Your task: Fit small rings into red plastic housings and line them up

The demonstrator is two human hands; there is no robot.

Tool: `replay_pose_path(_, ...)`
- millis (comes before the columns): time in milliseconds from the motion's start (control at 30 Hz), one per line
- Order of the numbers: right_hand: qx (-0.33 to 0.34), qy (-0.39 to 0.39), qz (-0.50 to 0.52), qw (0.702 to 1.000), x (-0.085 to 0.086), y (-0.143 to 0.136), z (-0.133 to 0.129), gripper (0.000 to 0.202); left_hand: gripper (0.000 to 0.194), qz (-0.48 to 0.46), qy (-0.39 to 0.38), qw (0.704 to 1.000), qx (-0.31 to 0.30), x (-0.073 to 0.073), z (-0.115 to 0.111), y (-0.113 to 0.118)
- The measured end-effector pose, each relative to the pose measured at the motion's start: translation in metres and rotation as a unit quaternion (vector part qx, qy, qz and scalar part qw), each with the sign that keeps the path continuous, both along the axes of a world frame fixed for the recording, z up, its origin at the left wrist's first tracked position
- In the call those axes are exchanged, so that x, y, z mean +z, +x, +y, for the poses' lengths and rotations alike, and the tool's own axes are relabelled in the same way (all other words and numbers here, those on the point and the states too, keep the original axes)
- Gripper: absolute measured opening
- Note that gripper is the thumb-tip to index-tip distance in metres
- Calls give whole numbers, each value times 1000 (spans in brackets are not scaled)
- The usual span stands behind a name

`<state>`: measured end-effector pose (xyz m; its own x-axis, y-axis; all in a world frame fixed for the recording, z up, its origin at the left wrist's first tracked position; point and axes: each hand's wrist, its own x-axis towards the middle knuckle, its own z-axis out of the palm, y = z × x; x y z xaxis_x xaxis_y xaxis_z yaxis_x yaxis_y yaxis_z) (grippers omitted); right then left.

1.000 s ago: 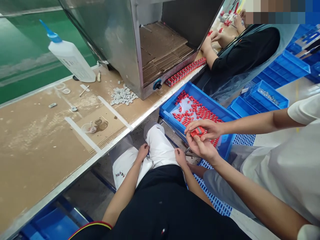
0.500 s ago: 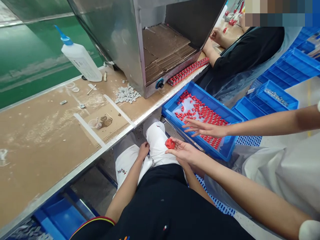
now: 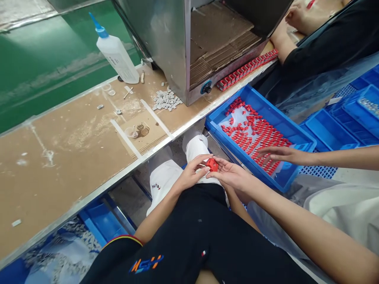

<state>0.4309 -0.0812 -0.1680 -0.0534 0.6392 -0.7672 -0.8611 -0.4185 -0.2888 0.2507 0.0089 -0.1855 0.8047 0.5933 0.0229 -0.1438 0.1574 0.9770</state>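
My left hand (image 3: 192,172) is raised above my lap, with its thumb and fingertips around the left side of a small cluster of red plastic pieces (image 3: 212,165). From the right, a co-worker's hand (image 3: 232,173) supports the same cluster on its fingers, so both hands are touching it. My right forearm (image 3: 238,207) lies beside my body; the hand at its end is covered by the co-worker's hand and arm. Another hand of this co-worker (image 3: 284,154) hovers, fingers spread, over a blue crate (image 3: 257,96) of red pieces.
On the brown-topped bench (image 3: 68,169) stand a white squeeze bottle (image 3: 120,59) with a blue nozzle and a metal box (image 3: 160,43) open at the front. Small grey pieces (image 3: 167,99) lie heaped beside it. A row of red parts (image 3: 248,70) lines the bench edge near another person's arm.
My left hand has come up from my thigh to the red cluster in the co-worker's hand. The view has shifted, and the co-worker's other hand remains over the crate.
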Motion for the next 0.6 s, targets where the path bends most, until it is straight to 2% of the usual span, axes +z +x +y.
replay_pose_path(100, 1, -22, 9, 1000, 1, 6, -3, 10, 46, 16, 7, 999, -38, 7, 5, 11)
replay_pose_path(167, -5, -31, 16, 999, 4, 10, -5, 11, 45, 20, -19, 999, -28, 8, 3, 15)
replay_pose_path(300, 2, -7, 47, 999, 17, 12, 0, 6, 45, 34, -75, 995, 57, 13, -8, 20)
replay_pose_path(400, 56, 14, 69, 996, 28, 11, 12, 8, 43, 23, -121, 985, 122, 21, -10, 26)
replay_pose_path(500, 114, 74, -8, 991, 37, 23, 17, 15, 46, -18, -197, 970, 142, 31, -4, 27)
replay_pose_path(600, 134, 117, -107, 978, 52, 61, -4, 14, 52, -57, -280, 948, 138, 42, 5, 18)
